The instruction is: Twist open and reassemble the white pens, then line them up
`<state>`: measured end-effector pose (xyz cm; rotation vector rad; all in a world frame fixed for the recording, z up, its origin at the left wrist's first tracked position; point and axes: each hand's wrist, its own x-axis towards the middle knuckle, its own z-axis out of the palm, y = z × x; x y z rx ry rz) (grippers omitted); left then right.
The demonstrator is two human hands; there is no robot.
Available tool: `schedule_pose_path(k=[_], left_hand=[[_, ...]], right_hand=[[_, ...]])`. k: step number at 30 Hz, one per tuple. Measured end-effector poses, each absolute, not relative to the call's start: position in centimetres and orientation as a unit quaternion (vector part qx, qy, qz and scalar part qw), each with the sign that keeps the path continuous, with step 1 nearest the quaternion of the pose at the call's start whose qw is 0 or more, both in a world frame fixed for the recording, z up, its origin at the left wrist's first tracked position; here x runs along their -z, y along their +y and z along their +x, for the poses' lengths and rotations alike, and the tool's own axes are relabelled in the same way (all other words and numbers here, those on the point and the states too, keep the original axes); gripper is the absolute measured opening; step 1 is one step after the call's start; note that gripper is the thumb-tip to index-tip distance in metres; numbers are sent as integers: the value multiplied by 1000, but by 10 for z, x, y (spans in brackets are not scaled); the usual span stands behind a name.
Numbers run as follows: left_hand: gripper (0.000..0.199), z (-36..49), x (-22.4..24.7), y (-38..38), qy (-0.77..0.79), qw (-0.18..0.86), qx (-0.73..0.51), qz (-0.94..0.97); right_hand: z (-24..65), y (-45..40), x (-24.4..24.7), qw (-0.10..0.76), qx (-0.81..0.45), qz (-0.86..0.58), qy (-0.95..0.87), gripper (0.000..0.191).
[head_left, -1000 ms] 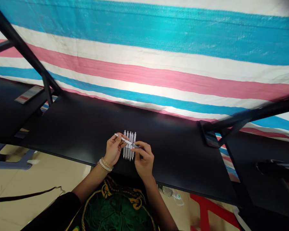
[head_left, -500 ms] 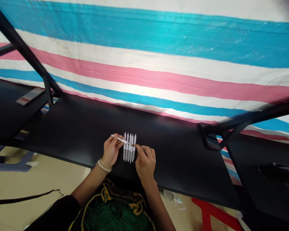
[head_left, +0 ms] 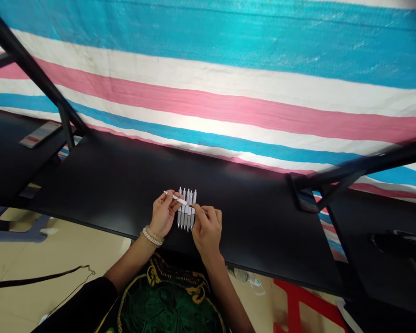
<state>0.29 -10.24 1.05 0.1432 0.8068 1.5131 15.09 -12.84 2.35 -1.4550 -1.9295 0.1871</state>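
My left hand [head_left: 164, 213] holds a thin white pen or refill [head_left: 176, 197] between its fingers and thumb, tilted across the top of the pens. Its gold-coloured tip points right, towards my right hand [head_left: 207, 230], whose curled fingertips sit at that tip. They partly hide it, so I cannot tell whether they grip it. Several white retractable pens [head_left: 186, 217] lie side by side beneath my hands on a black table [head_left: 125, 180]. Beaded bands [head_left: 151, 236] circle my left wrist.
A blue, white and pink striped tarpaulin [head_left: 208, 92] hangs behind the table, crossed by black metal bars [head_left: 31, 69]. A card [head_left: 40, 134] lies at the table's far left. Below the front edge are a plastic bottle [head_left: 242, 275], a red frame [head_left: 294, 305] and a dark cable [head_left: 34, 283].
My right fingers have curled in from a stretched reach at the pen's tip. The left hand's hold looks the same, and the view has shifted slightly.
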Motion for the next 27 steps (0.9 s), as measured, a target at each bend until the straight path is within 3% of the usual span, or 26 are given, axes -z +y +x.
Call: schedule_pose_path(k=[9, 16, 27], left_hand=[[26, 9, -12, -106, 362, 649, -661, 105], [27, 5, -10, -105, 368, 649, -656, 114], [26, 6, -8, -104, 375, 644, -657, 113]], right_hand=[[136, -130, -23, 433, -158, -514, -724, 34], [145, -127, -19, 435, -244, -551, -669, 31], [156, -124, -26, 418, -279, -557, -661, 22]])
